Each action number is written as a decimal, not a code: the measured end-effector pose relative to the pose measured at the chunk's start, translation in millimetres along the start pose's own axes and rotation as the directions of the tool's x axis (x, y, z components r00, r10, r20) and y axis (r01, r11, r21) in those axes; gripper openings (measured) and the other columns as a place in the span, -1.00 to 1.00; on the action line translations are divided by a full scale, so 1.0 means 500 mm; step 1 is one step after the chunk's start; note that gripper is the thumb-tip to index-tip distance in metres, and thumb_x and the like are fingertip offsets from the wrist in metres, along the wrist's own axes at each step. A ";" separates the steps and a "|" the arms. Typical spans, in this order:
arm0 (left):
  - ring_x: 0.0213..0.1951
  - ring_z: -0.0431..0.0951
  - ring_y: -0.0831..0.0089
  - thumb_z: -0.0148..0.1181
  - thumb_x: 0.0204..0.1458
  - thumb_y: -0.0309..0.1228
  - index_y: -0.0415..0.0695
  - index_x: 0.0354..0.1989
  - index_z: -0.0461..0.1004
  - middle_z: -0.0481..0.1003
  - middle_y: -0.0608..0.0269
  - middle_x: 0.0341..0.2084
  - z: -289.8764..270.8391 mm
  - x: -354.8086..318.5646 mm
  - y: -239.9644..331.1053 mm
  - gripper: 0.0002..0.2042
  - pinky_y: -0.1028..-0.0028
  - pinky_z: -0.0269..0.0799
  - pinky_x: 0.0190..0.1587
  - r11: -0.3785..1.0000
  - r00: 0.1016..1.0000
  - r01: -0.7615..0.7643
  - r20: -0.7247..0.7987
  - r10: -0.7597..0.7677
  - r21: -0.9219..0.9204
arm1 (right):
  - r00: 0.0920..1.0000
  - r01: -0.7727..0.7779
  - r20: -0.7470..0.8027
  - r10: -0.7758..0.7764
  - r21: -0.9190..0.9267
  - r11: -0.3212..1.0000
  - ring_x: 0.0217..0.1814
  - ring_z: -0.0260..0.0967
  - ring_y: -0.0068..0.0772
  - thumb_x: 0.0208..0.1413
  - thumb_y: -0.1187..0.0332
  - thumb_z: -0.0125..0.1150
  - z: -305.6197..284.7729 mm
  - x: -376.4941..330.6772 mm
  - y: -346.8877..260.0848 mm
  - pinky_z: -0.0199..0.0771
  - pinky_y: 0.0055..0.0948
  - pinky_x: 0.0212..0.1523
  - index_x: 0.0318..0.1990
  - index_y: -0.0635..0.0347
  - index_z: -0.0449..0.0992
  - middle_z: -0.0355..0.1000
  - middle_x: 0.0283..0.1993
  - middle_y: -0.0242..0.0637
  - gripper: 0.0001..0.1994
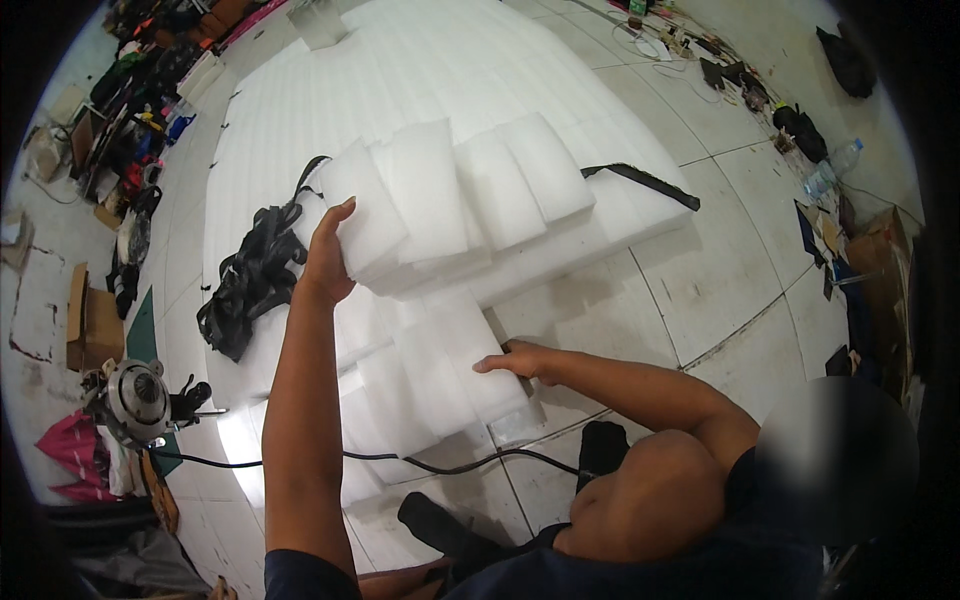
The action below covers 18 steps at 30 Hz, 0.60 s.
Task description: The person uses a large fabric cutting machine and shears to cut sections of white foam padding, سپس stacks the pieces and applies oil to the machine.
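Several white foam blocks (420,195) lean in an overlapping row on a large stack of white foam sheets (430,60). My left hand (328,258) grips the left end of this row, its thumb along the edge and its other fingers largely hidden. Nearer to me lies a second group of white foam blocks (430,365). At its right end my right hand (525,362) is closed, thumb on top and fingers out of sight beneath. A tangle of black straps (255,280) lies left of my left hand. One black strip (645,185) sticks out past the row's right end.
A round metal machine (140,395) stands at the left. A black cable (470,465) crosses in front of my feet. Cardboard boxes (95,320) and clutter line the left side. A plastic bottle (833,168) and scraps lie on the tiled floor (725,260) at right.
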<state>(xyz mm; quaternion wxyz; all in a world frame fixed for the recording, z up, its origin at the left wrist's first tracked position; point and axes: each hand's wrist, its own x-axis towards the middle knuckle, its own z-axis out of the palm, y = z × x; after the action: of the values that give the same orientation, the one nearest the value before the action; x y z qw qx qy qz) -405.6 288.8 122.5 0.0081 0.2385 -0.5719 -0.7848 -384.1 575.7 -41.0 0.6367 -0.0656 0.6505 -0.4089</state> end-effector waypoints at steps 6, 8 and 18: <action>0.18 0.34 0.06 0.10 0.04 0.03 -0.27 0.30 0.14 0.31 -0.07 0.16 -0.001 -0.002 0.001 -0.24 0.12 0.26 0.23 0.998 0.999 -0.036 0.033 0.034 0.056 | 0.995 0.074 -0.081 -0.064 0.131 0.989 0.34 0.15 0.10 -0.24 -0.09 0.45 -0.048 -0.036 0.037 0.22 -0.13 0.26 0.35 0.54 -0.03 0.14 0.31 0.20 0.13; 0.19 0.34 0.05 0.09 0.05 0.02 -0.28 0.30 0.13 0.30 -0.07 0.17 -0.003 -0.003 0.000 -0.25 0.12 0.25 0.23 0.997 0.998 -0.056 0.027 0.055 0.047 | 0.984 0.094 -0.148 -0.094 -0.010 0.996 0.30 0.21 0.03 -0.21 -0.04 0.47 -0.076 -0.077 0.042 0.25 -0.22 0.24 0.34 0.51 0.01 0.21 0.27 0.16 0.09; 0.16 0.38 0.06 0.10 0.07 -0.07 -0.30 0.28 0.13 0.34 -0.08 0.12 -0.003 0.000 -0.006 -0.30 0.13 0.27 0.23 0.995 0.995 -0.099 0.031 0.098 0.013 | 0.785 0.562 -0.290 -0.548 -0.041 0.826 0.09 0.40 -0.33 -0.13 0.30 0.49 -0.223 -0.436 -0.115 0.41 -0.31 0.14 0.29 0.33 0.19 0.39 0.14 -0.12 -0.19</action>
<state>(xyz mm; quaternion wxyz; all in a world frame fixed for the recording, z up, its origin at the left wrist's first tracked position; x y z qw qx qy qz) -404.0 288.3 119.3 0.0362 0.1980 -0.5888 -0.7828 -467.8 720.0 146.9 0.3875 -0.1780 0.6783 -0.5983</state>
